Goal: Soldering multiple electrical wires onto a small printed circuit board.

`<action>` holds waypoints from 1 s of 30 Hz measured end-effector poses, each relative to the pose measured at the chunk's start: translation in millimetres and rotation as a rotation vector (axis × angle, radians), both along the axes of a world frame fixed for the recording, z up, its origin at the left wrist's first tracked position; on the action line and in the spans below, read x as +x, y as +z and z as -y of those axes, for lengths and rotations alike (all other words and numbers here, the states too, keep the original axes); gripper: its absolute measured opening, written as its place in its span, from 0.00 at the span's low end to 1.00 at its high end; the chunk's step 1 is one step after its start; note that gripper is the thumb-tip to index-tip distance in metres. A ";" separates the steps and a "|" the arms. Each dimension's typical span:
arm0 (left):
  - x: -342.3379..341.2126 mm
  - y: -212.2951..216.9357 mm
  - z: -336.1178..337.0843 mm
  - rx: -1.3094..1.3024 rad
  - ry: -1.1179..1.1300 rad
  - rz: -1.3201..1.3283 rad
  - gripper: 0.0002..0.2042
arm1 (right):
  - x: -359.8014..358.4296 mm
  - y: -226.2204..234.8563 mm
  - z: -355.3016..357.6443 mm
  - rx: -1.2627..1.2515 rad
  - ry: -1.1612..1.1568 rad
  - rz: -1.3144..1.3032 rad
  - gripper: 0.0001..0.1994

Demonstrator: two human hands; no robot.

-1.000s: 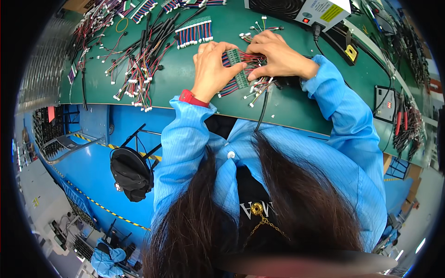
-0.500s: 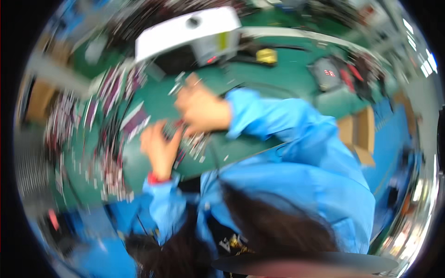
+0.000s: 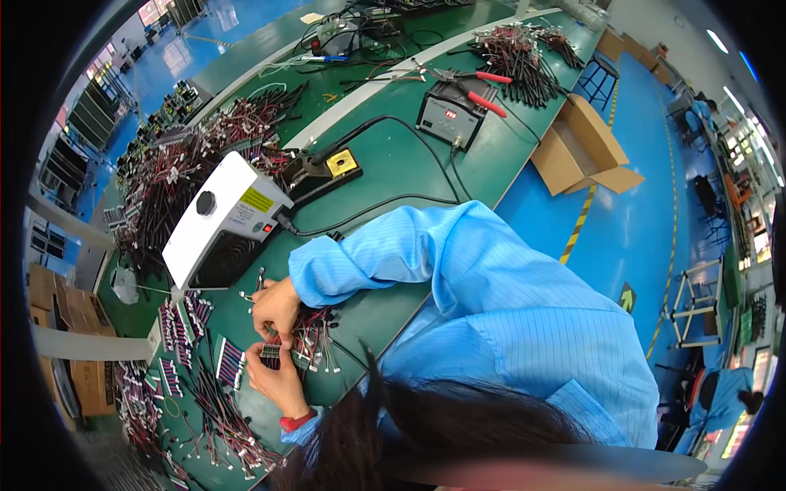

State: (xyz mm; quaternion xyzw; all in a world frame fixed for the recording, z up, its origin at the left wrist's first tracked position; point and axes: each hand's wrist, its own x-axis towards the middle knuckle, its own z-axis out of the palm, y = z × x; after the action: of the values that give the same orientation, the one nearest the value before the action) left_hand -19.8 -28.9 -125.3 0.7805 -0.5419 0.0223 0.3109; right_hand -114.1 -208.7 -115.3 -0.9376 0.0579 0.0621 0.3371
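My left hand has its fingers closed around a small dark green board with rows of pale contacts. Bent over that piece from above is my right hand, its fingertips pinched together at the board's edge. Thin red wires seem to show between the fingers, but the grip hides what exactly the right hand holds. Beside both hands, on the green tabletop, a bunch of cables with white connectors spreads out. A small metallic piece sticks up just past the right hand's knuckles; its kind is unclear.
A white boxy device with a black knob stands beyond my hands. Past it are a soldering iron stand with yellow sponge, red-handled pliers on a soldering station, and heaped cables. Ribbon cables lie left; an open carton sits right.
The view has swung to the right and sharpened from blur, so the hands now appear lower and further left. Both hands stay close together around the small board.
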 end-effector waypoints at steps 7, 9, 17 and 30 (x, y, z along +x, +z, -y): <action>15.0 -13.4 24.7 -0.099 -0.183 -0.244 0.18 | -30.1 14.7 18.0 -0.023 -0.035 0.135 0.17; 11.4 -6.7 27.7 0.070 -0.091 -0.284 0.21 | -32.0 -17.0 41.7 -0.041 0.005 0.289 0.15; 14.0 -15.9 0.4 -0.101 -0.030 -0.339 0.22 | 10.2 19.5 17.8 0.055 0.146 -0.035 0.15; 11.8 -15.7 0.5 -0.099 -0.006 -0.380 0.23 | 15.5 36.5 13.2 0.120 0.113 -0.193 0.10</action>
State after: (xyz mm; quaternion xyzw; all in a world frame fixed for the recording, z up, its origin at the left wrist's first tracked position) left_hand -8.0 -29.4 -141.0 0.7528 -0.4740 -0.0995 0.4457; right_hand -98.6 -221.9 -78.9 -0.9072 0.0333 0.1743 0.3814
